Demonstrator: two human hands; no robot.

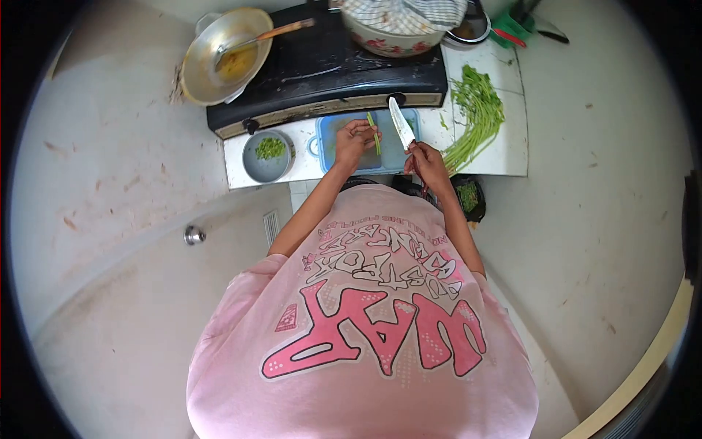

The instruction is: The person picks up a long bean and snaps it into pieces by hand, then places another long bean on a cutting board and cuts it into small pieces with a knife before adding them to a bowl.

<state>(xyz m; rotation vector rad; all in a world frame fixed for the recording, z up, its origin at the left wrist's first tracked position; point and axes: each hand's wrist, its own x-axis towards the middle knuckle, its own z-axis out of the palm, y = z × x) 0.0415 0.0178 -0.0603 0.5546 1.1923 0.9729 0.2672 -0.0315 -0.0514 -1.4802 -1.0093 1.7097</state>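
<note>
My left hand [354, 144] pinches a short piece of green stalk [376, 139] above a blue cutting board [351, 167]. In my right hand [428, 167] is a knife [401, 123], its blade pointing up and toward the stove, over the right part of the board. The blade stands apart from the stalk. To the right of the board lies a pile of long green stalks with leaves [479, 110]. A grey bowl [250, 167] on the left holds chopped green pieces [270, 148].
Behind the board stands a black gas stove [314, 73]. It carries a wok [191, 73] with a wooden-handled spatula [285, 30], and a flowered pot [391, 44] under a striped cloth [402, 13]. A green holder [512, 29] stands at the back right. Below the counter hangs a black bag [479, 208] with green scraps.
</note>
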